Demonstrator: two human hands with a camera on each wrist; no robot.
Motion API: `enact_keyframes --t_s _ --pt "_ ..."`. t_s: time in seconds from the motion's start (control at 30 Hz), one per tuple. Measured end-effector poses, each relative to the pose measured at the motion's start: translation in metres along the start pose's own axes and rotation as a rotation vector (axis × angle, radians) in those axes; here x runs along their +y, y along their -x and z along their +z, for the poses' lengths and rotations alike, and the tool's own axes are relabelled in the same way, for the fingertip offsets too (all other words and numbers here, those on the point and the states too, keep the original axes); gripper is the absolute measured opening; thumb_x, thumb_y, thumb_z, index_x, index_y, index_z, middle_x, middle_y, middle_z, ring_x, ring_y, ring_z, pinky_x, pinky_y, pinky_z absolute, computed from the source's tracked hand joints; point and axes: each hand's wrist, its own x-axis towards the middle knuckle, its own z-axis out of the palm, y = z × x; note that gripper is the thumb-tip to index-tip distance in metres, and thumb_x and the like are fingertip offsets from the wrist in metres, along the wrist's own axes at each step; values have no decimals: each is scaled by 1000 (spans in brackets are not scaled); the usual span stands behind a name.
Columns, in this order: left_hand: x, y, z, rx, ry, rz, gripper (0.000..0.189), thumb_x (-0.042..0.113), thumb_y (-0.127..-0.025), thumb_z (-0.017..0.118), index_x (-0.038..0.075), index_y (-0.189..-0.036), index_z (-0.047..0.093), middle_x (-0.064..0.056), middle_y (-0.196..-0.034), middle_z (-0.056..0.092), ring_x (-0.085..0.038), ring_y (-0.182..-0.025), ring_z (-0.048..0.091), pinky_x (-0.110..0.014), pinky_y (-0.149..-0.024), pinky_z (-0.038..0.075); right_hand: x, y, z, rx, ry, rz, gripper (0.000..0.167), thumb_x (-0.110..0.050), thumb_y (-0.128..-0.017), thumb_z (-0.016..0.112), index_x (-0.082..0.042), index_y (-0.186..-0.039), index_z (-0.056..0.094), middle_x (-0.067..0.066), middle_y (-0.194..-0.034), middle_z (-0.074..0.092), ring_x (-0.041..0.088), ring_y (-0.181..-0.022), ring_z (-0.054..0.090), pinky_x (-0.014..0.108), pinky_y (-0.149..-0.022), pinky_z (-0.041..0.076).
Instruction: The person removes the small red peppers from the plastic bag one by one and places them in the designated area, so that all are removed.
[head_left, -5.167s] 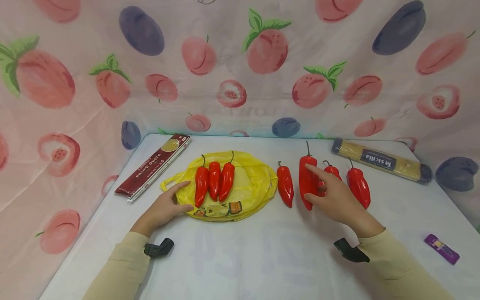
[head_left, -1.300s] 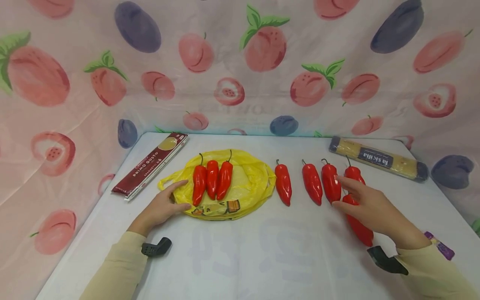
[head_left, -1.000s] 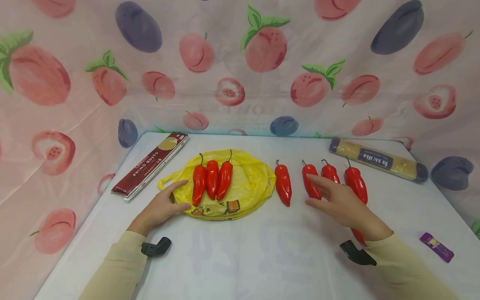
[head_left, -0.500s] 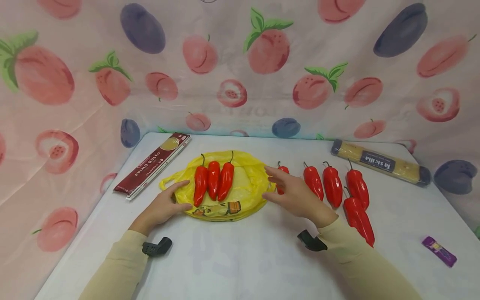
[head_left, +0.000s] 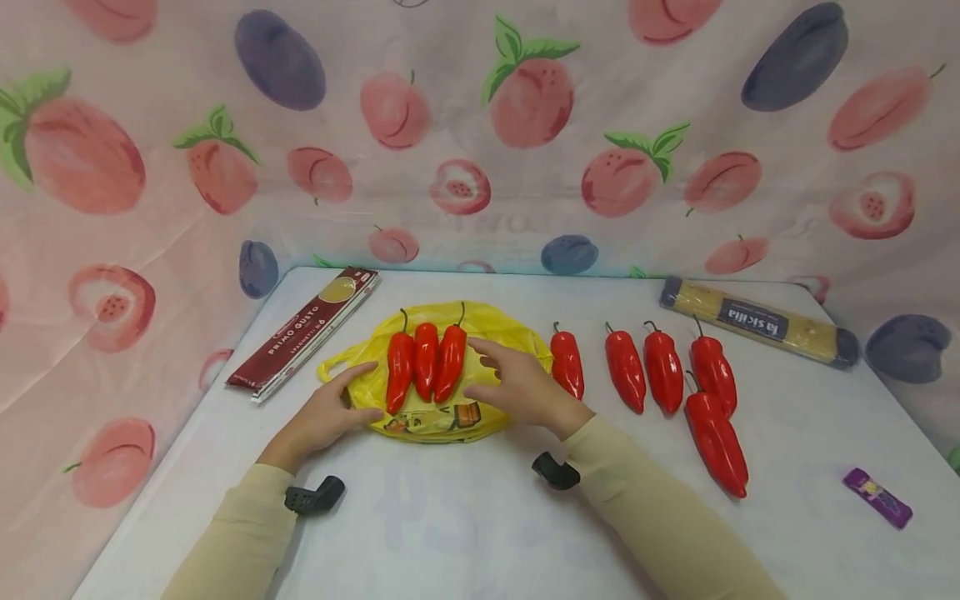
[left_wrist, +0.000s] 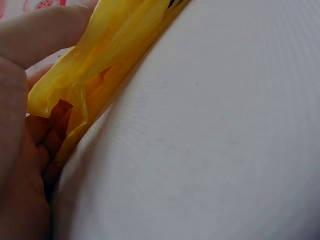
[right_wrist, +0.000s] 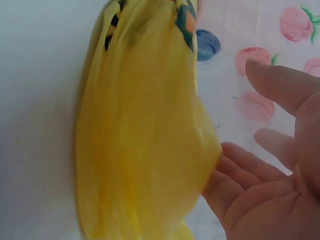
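A yellow plastic bag lies flat on the table with three red peppers side by side on its left half. My left hand holds the bag's left edge, thumb and fingers round its folds; the left wrist view shows the yellow film between them. Over the bag's right half is my right hand, fingers and thumb spread, its tips close to the rightmost pepper on the bag. Nothing is in its grasp, and the right wrist view shows the bag's side near its fingers.
Right of the bag several more peppers lie in a row, and one pepper lies nearer at the row's end. A red spaghetti pack is at back left, a second pasta pack at back right. A purple packet lies far right.
My right hand earlier held a pepper, which now lies at the near right of the row. Since then that hand has swept left over the row to the bag. The left hand has stayed.
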Motion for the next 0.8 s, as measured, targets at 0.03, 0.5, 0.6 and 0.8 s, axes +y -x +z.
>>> enact_keyframes --t_s 0.03,0.5,0.6,0.8 --pt "0 0 0 1 1 2 87 47 -84 76 21 -156 35 -22 -160 26 -46 -146 18 -74 -110 14 0 -3 2 1 -3 -1 70 -25 -92 73 -14 -154 41 8 -151 47 29 -131 53 44 -98 51" --pt "0 0 0 4 4 -4 87 47 -84 77 21 -156 35 -22 -160 26 -47 -146 17 -74 -110 13 3 -23 29 -15 0 95 75 -27 -91 75 -18 -155 38 5 -149 48 26 -128 51 42 -100 50" --pt "0 0 0 5 6 -8 87 46 -84 77 21 -156 35 -22 -160 26 -46 -146 17 -74 -110 13 3 -24 32 -11 7 101 75 -28 -91 75 -18 -156 37 6 -146 51 27 -126 52 44 -101 49" --pt "-1 0 1 10 2 -5 86 45 -84 77 22 -156 36 -21 -160 27 -46 -146 17 -73 -110 14 5 -27 36 -13 14 136 77 -30 -91 75 -20 -156 36 7 -142 53 25 -124 51 43 -99 50"
